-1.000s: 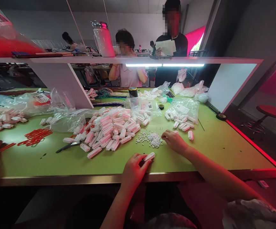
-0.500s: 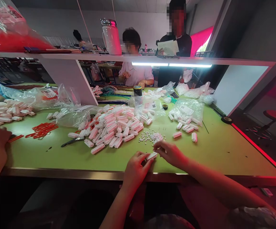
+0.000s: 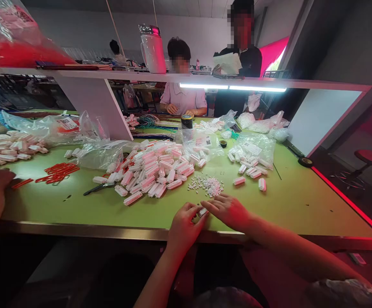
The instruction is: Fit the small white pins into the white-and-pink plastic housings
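Since a moment ago your right hand has closed onto the connector, fingertips touching it; your left hand curls around it, near the pellet pile.

The small-parts heap lies on the table, right of the connector pile, behind both hands.

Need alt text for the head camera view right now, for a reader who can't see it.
Left hand and right hand meet over one small white connector near the green table front edge. Behind them lie tiny white pieces and a connector pile.
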Motion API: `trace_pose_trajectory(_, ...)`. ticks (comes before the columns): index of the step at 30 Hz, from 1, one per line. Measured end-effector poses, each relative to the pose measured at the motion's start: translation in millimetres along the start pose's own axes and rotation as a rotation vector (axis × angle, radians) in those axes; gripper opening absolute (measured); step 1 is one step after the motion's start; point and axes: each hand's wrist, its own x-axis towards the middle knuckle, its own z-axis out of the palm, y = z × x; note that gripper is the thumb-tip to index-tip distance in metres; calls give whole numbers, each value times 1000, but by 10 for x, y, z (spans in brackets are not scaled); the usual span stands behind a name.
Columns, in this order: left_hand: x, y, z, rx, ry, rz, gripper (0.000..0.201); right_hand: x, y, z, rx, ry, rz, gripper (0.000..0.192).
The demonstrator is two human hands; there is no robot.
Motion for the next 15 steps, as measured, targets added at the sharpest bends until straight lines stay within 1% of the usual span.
trace_pose_trajectory(4, -12, -16, 31, 55, 23, 55, 17, 19, -48, 0, -67, -3, -13, 27)
trace_pose_trajectory(8, -14, -24, 45, 106, 31, 80, 16, 27, -72, -3, -87, -4, -30, 32)
trace_pose_trajectory(12, -16, -31, 40, 114, 22, 80, 15, -12, -108, 23, -21, -24, 7, 39)
trace_pose_trajectory(15, -24, -35, 28, 102, 23, 57, 14, -53, -155, 78, 73, -28, 56, 43)
